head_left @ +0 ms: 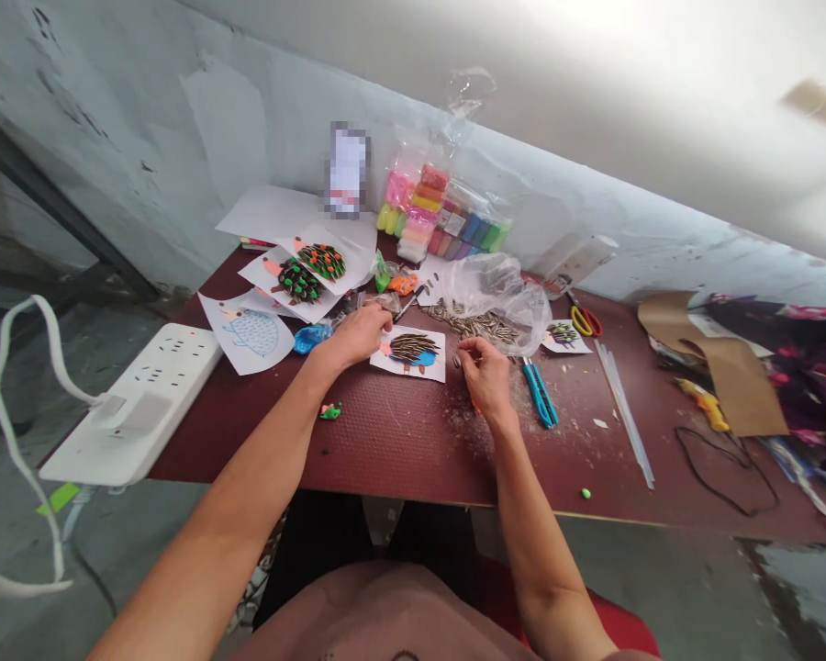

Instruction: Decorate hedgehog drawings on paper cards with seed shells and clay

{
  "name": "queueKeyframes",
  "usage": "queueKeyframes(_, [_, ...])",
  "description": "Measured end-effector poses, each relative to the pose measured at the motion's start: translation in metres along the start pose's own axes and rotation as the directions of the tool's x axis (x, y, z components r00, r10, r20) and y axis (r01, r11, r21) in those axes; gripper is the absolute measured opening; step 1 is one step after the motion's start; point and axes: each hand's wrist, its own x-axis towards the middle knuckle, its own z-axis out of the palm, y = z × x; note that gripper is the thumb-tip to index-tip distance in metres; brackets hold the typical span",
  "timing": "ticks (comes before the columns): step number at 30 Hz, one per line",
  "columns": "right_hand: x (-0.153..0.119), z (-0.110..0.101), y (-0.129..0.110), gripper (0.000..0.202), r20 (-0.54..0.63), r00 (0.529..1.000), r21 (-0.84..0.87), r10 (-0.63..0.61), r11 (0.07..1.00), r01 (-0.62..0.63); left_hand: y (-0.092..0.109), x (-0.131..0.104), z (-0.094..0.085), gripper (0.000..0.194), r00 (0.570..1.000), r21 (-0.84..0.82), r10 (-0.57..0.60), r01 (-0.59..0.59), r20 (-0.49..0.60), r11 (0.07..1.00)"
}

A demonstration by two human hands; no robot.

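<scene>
A white card [435, 369] with a hedgehog figure lies on the dark red table; rows of striped seeds cover much of its back above a blue patch. My left hand [362, 332] rests at the card's upper left corner, fingers bent together; whatever is under them is hidden. Just right of the card, my right hand [485, 372] is closed in a pinch on a small dark seed [456, 361]. Behind it, a pile of seeds [485, 326] spills beside a clear plastic bag [499, 294].
Finished hedgehog cards [299, 280] and a blue drawing [251, 332] lie left. Packs of coloured clay [447, 220] stand behind. A blue cutter [539, 393], scissors [585, 319], glue sticks [625, 413] and a glue gun [706, 404] are right. A power strip [138, 404] sits left.
</scene>
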Motion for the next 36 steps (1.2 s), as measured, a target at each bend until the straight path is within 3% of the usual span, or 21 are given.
queueKeyframes(6, [-0.009, -0.001, -0.007, 0.02, -0.075, 0.997, 0.108, 0.03, 0.994, -0.022, -0.009, 0.001, 0.0, 0.032, 0.997, -0.054, 0.047, -0.05, -0.053, 0.997])
queueKeyframes(12, [-0.019, 0.005, -0.018, 0.024, 0.03, 0.997, 0.185, 0.078, 0.979, -0.082, -0.011, 0.005, 0.003, 0.035, 0.989, -0.046, 0.004, -0.011, -0.145, 0.999])
queueKeyframes(17, [-0.02, 0.008, -0.017, 0.022, 0.085, 0.991, 0.136, 0.107, 0.984, -0.118, -0.01, 0.004, 0.002, 0.035, 0.99, -0.034, -0.039, 0.035, -0.135, 0.999])
queueKeyframes(23, [-0.023, 0.011, -0.02, 0.017, 0.161, 0.985, 0.079, 0.057, 0.994, -0.07, -0.006, 0.001, -0.001, 0.032, 0.989, 0.024, -0.102, 0.105, -0.107, 0.994])
queueKeyframes(29, [-0.036, 0.021, -0.033, 0.013, 0.28, 0.96, 0.041, -0.016, 0.999, 0.004, -0.003, 0.002, -0.002, 0.034, 0.992, -0.034, -0.081, 0.078, -0.098, 0.996])
queueKeyframes(36, [-0.043, 0.02, -0.031, 0.013, 0.356, 0.934, -0.083, -0.04, 0.994, 0.074, -0.003, 0.003, -0.005, 0.035, 0.99, -0.101, -0.086, 0.075, -0.108, 0.992])
